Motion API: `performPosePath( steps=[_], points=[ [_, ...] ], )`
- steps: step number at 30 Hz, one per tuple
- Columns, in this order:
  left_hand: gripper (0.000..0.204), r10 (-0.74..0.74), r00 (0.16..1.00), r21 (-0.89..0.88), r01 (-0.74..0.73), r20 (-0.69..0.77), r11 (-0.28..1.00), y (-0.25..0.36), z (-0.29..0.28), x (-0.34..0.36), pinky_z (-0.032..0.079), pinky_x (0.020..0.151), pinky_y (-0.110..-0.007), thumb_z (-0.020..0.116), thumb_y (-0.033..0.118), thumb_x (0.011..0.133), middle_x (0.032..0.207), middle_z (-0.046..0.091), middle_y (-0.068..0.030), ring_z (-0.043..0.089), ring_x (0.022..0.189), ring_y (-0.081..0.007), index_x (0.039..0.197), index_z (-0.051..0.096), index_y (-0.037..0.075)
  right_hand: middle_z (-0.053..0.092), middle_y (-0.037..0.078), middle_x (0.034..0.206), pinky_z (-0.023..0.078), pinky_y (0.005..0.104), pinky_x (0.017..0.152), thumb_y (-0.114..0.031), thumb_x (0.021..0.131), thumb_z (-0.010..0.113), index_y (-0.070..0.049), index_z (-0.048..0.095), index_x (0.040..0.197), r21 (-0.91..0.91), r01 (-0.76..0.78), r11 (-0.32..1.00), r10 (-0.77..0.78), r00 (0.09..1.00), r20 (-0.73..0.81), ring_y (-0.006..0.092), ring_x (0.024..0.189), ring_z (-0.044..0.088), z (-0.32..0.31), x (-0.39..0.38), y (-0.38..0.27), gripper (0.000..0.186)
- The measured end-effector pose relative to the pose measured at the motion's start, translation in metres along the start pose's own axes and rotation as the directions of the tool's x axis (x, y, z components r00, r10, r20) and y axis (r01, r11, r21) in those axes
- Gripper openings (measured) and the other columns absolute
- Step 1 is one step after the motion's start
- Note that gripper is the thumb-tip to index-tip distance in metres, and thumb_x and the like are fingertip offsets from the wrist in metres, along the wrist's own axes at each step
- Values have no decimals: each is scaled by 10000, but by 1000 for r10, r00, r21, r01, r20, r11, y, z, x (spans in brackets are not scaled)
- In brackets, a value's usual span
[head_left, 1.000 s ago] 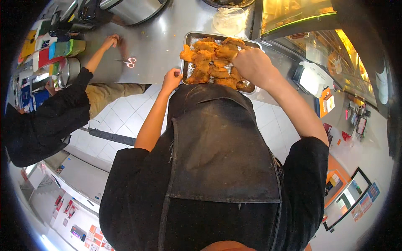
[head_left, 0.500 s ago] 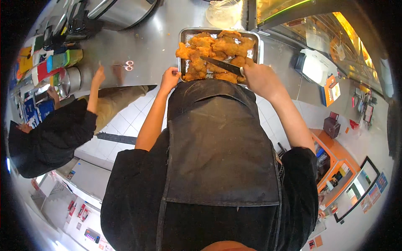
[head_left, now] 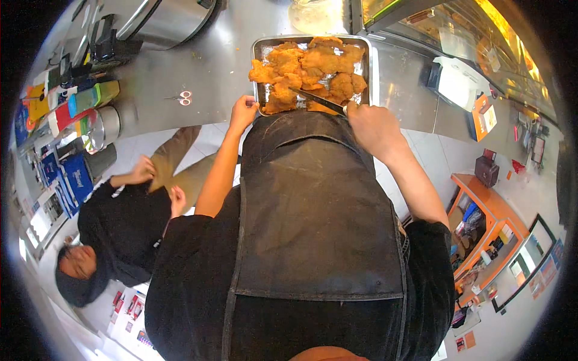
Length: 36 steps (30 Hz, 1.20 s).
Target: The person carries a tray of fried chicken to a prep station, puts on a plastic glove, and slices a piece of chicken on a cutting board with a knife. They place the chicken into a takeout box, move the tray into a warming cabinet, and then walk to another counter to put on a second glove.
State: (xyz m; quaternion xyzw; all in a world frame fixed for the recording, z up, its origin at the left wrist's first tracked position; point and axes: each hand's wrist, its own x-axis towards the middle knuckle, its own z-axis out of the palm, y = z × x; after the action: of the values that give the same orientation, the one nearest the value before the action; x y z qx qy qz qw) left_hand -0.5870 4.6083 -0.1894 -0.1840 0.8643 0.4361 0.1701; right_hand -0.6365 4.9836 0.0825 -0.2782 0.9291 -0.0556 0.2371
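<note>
A stainless steel counter (head_left: 229,66) runs across the top of a commercial kitchen with a white tiled floor. At the far left of it stand coloured cartons and a metal canister (head_left: 103,126), and behind them a large steel pot (head_left: 171,21). A small pair of scissors (head_left: 180,97) lies on the bare metal. Below the counter a co-worker in black (head_left: 120,222) bends low, both hands near a tan trouser leg. The left hand (head_left: 242,113) rests on the near left corner of a metal tray (head_left: 368,66), its fingers curled over the rim. The tray sits at the counter's near edge, just ahead of the person's dark apron (head_left: 313,204), and is heaped with golden fried chicken pieces (head_left: 307,69). The right hand (head_left: 373,126) is closed around dark tongs (head_left: 316,100), whose tips reach left into the chicken at the near side of the tray. Further right stands a glass display case (head_left: 457,36) lit warm yellow.
</note>
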Motion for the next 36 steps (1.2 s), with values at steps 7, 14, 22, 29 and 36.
performPosePath(
  steps=[7,14,22,29,36],
  points=[
    [242,16,999,56,-14,-33,998,4,-2,-4,562,824,-374,764,172,899,955,750,-113,714,893,-226,1075,710,13,726,209,777,597,458,614,-69,890,566,4,670,942,-90,52,995,-63,989,-134,368,723,748,-1,-1,2,137],
    [241,-38,999,-9,39,34,999,6,1,2,567,820,-376,746,130,913,967,739,-122,715,877,-219,1117,686,17,691,191,751,574,469,614,-185,947,623,-65,684,1100,-93,-46,995,46,999,-1,348,733,733,6,1,14,203],
    [312,10,999,-30,-11,-51,999,1,9,6,571,815,-392,720,125,934,984,731,-137,723,874,-247,1205,614,12,763,176,929,579,458,780,-244,888,735,-163,783,1142,395,-332,857,381,923,-52,381,865,734,11,-61,57,271],
    [276,10,993,116,4,-120,993,-14,-32,8,559,867,-445,665,113,922,1026,727,-221,718,956,-372,1168,621,-4,776,180,1072,557,345,877,-189,931,749,-67,774,1168,778,-290,557,534,843,-67,294,998,766,91,-85,80,268],
    [343,-85,944,263,174,-319,949,-121,-114,-6,542,931,-443,676,141,906,1091,731,-234,709,1047,-373,1217,639,1,760,172,1087,568,393,855,-277,939,734,-110,781,1171,726,-273,631,479,873,-88,364,956,740,98,-53,63,290]
  ],
)
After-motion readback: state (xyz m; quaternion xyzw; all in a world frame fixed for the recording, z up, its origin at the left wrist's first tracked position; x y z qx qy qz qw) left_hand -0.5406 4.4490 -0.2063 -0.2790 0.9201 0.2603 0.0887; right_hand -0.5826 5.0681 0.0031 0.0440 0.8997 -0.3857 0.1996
